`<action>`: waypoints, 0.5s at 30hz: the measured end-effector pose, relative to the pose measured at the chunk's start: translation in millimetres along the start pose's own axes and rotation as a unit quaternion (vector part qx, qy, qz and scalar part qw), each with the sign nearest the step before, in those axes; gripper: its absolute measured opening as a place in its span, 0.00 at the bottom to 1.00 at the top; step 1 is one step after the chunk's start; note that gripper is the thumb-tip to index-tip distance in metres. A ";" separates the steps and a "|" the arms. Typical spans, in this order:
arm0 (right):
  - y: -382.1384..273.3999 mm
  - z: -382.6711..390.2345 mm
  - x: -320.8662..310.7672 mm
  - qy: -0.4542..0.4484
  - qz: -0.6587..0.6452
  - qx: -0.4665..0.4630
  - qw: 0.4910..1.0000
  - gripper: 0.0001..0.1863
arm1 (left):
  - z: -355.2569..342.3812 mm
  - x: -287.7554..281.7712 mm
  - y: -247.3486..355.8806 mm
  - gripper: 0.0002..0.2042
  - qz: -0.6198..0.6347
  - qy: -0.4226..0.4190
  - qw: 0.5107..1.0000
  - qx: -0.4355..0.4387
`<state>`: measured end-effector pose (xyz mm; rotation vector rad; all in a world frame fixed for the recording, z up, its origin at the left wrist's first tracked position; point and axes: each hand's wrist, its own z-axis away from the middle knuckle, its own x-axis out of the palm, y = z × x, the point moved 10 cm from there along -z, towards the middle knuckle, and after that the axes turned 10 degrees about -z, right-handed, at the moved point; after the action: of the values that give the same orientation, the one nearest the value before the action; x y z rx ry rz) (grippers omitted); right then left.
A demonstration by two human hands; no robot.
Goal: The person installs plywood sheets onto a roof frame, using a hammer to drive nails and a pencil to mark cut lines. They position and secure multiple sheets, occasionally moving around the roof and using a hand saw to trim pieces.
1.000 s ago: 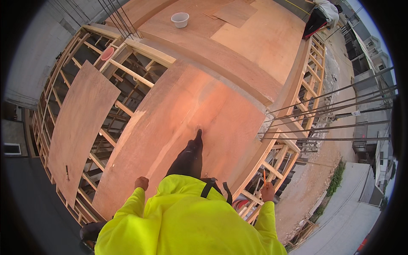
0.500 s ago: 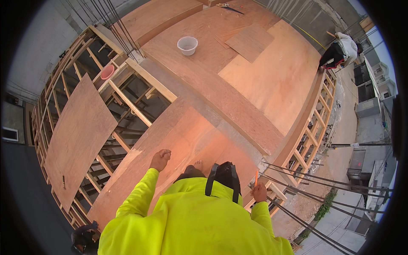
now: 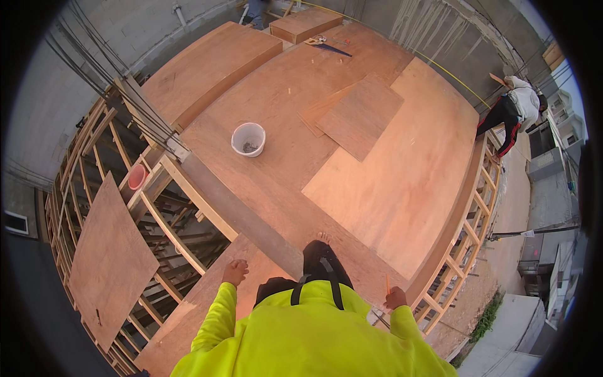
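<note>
My right hand [image 3: 395, 298] is closed round a thin orange pencil [image 3: 387, 281], which points up from the fingers. My left hand [image 3: 235, 273] hangs in the air with its fingers curled in, and nothing shows in it. Both forearms wear bright yellow-green sleeves. Below and ahead of me lies a deck of reddish plywood sheets [image 3: 220, 154], with one bare foot stepping on it. A white bucket [image 3: 249, 139] with some grey contents stands on the deck. Further right, a loose plywood piece [image 3: 361, 119] lies on a paler sheet [image 3: 402, 182].
Open timber framing [image 3: 179, 242] with gaps runs along the left, partly covered by a plywood sheet [image 3: 113, 261]. A red bucket [image 3: 137, 176] rests there. Rebar [image 3: 113, 88] sticks up at left. A handsaw [image 3: 326, 46] lies far off. Another person [image 3: 518, 107] bends at the right edge.
I have stepped forward over the raised strip, so the white bucket and loose plywood appear nearer. The pencil stays in my right hand. The person at right has shifted posture.
</note>
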<state>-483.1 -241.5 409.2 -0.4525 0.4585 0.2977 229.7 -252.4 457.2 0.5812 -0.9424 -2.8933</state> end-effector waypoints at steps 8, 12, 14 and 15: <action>-618.3 -68.6 -69.9 0.061 0.075 -0.456 0.885 0.09 | -48.8 10.4 10.8 0.12 -0.189 0.013 0.980 -0.065; -765.9 -80.7 -14.6 0.026 0.012 -0.466 0.884 0.09 | -147.9 -3.8 13.5 0.11 -0.566 -0.107 0.817 0.014; -752.6 -124.8 4.6 0.031 -0.025 -0.419 0.907 0.08 | -218.2 -18.3 63.2 0.11 -0.646 -0.108 0.753 0.067; -740.9 -143.4 21.3 0.041 0.010 -0.411 0.910 0.07 | -254.1 -33.4 105.1 0.11 -0.621 -0.082 0.777 0.060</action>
<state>-239.8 -943.4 543.3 -1.2908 0.4039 0.4929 345.4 -475.0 339.8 1.4362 -0.9809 -4.0712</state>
